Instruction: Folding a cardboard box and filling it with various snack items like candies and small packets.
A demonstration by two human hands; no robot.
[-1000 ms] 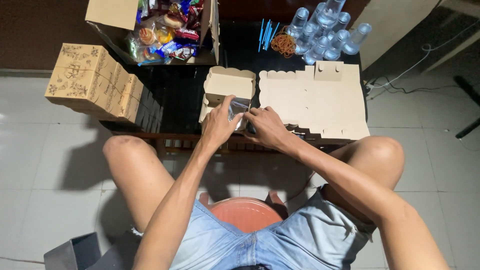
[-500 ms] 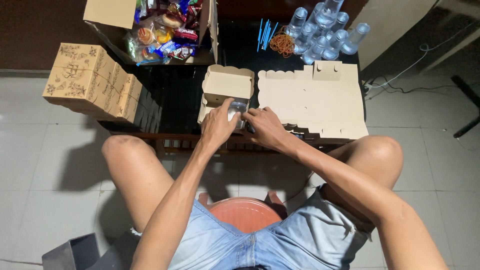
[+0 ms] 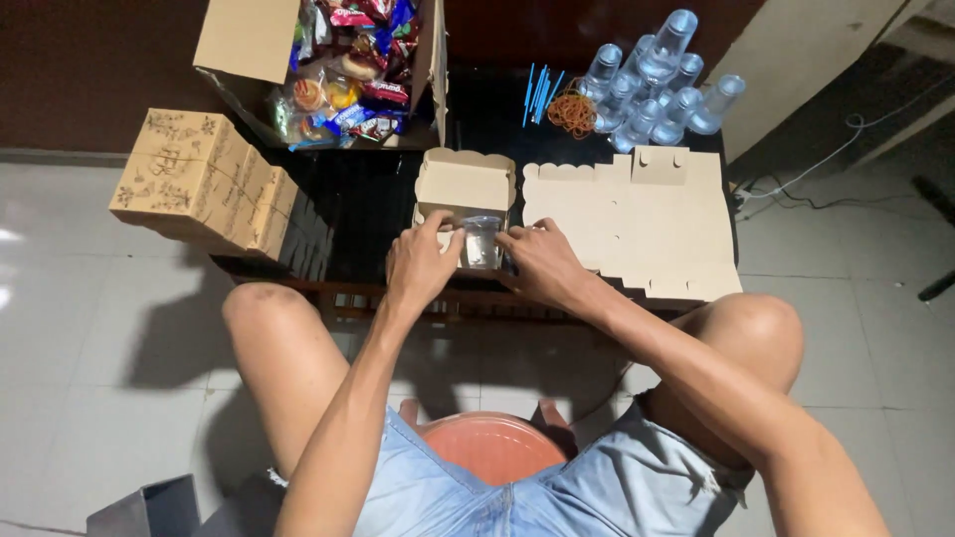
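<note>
**Clear cup held over an open cardboard box**

Seen from above, over bare knees and denim shorts. Small clear plastic cup (image 3: 482, 241), see-through with a pale glint, held at the near edge of a dark surface (image 3: 368, 214), right at the open front of a small brown cardboard box (image 3: 465, 185) with its lid flipped up and back. Left hand (image 3: 420, 264) on the cup's left side, right hand (image 3: 542, 261) on its right; both grips closed around the cup, fingers curled against its wall.

To the right, touching the box's side, a stack of flat unfolded box blanks (image 3: 637, 224) in the same brown card, with tabs and scalloped edges. At far left, a row of closed brown boxes (image 3: 204, 184) printed with dark line drawings, hanging over the surface's corner. At the back left, a large open carton (image 3: 249, 40) full of bright snack packets (image 3: 348, 60) in red, blue and yellow wrappers. At the back right, stacked clear plastic cups (image 3: 652, 85) lying on their sides; beside them a heap of orange rubber bands (image 3: 572, 109) and a few blue straws (image 3: 537, 91). Under the person, a red-orange plastic stool (image 3: 492, 447) on a pale tiled floor (image 3: 90, 328).
</note>
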